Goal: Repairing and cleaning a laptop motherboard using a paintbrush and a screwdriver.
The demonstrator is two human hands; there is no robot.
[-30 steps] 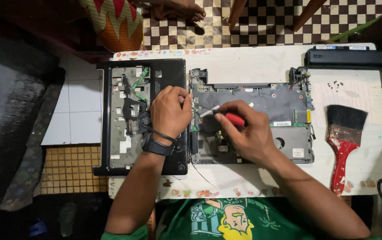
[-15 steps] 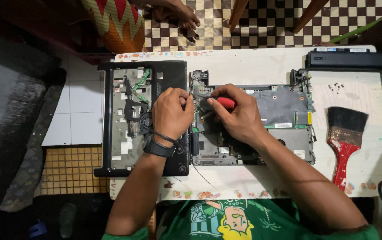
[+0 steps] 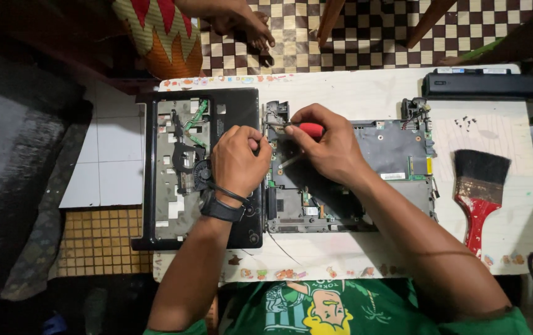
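1. The right hand point(image 3: 328, 146) is closed around a red-handled screwdriver point(image 3: 304, 129). Its long axis lies almost level across the view, the tip pointing left toward the top-left corner of the circuit board point(image 3: 390, 152).
2. The left hand point(image 3: 237, 162) is curled narrow, fingertips pinched together just left of the screwdriver tip; whether it holds a screw or only steadies the spot, I cannot tell. A black watch point(image 3: 222, 208) is on that wrist.
3. The spot being worked lies between the 2 hands, at the board's left edge, so both hands are about equally near, with the right hand bringing the tool.
4. Left of the board, touching it, lies the black laptop shell point(image 3: 155, 167), opened up with a small fan point(image 3: 203, 174) inside.
5. Further right on the white table point(image 3: 353, 84) lie a red-handled paintbrush point(image 3: 479, 186), a few loose screws point(image 3: 465, 121), and a long black battery point(image 3: 487, 84) at the far edge.
6. Another person's hand point(image 3: 248, 25) shows beyond the table.
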